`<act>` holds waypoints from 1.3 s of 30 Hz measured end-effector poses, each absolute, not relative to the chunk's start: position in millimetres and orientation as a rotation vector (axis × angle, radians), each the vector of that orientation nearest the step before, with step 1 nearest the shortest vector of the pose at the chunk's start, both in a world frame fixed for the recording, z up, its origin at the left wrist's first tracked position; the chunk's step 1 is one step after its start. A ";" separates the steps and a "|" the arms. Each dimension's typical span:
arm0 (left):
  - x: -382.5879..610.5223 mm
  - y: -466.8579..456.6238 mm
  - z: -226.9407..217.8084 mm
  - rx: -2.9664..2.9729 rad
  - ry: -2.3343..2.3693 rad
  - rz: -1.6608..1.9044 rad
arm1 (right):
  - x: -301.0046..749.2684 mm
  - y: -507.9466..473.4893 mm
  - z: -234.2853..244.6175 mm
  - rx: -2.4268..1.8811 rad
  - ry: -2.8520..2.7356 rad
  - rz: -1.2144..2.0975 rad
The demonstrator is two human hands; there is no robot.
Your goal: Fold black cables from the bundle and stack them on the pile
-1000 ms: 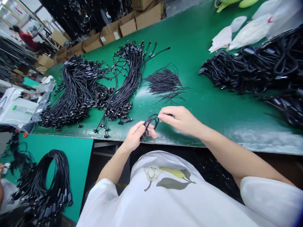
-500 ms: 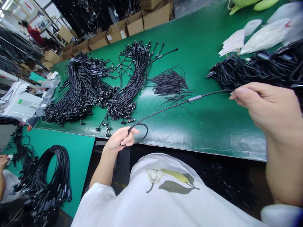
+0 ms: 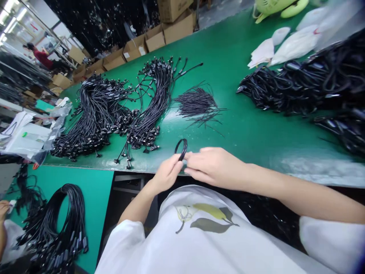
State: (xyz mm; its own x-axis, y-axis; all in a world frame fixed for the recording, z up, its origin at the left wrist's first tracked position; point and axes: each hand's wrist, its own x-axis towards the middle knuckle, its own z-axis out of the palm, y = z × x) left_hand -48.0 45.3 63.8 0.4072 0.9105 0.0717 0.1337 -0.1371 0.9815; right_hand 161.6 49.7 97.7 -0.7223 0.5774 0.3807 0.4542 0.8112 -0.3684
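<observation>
A black cable [image 3: 184, 146], wound into a small coil, stands up between my hands at the table's front edge. My left hand [image 3: 167, 173] is closed on the lower part of the coil. My right hand [image 3: 212, 167] meets it from the right, its bent fingers closed at the coil's side. Fingers hide the cable's ends and its grey sleeve. Beyond my hands lies a loose pile of thin black ties [image 3: 196, 102]. To its left a bundle of black cables [image 3: 158, 95] with plugs spreads out, beside a larger cable heap [image 3: 95, 110].
Bundled dark cables [image 3: 285, 87] fill the right of the green table [image 3: 236, 49], near white plastic bags [image 3: 293, 45]. Cardboard boxes [image 3: 155, 40] line the far edge. At lower left, another person's hand [image 3: 3, 207] shows near a looped cable bundle [image 3: 61, 224].
My right hand has come in from the far right to my left hand. The cable, stretched between them before, is now wound into a small coil.
</observation>
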 end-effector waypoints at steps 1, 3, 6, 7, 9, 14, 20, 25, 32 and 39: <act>-44.8 42.1 61.5 1.573 0.940 0.867 | 156.3 55.4 99.6 -0.813 -2.443 0.385; -44.7 38.4 59.2 1.485 0.888 0.899 | 152.8 70.2 97.6 -0.925 -2.254 0.499; -47.1 39.5 59.4 1.290 0.783 0.984 | 149.8 87.2 79.6 -0.969 -1.861 0.691; -46.1 40.6 59.2 1.234 0.772 1.009 | 146.0 89.4 71.1 -0.944 -1.754 0.794; -40.3 41.9 56.6 1.178 0.782 1.024 | 134.2 88.7 54.6 -0.911 -1.569 1.052; -23.3 35.2 38.9 1.295 0.897 1.016 | 111.5 81.3 40.7 -0.888 -0.945 1.487; -35.3 37.6 34.6 1.434 1.150 1.000 | 110.1 71.6 60.7 -0.689 -0.702 1.749; -36.9 38.5 35.1 1.694 1.268 0.736 | 102.1 57.5 65.9 -0.871 -0.978 1.590; -26.4 31.4 39.2 1.773 1.169 0.800 | 98.0 67.9 59.8 -0.925 -1.032 1.175; -22.2 26.6 28.9 1.538 0.903 0.647 | 107.2 69.4 62.3 -0.712 -0.965 1.719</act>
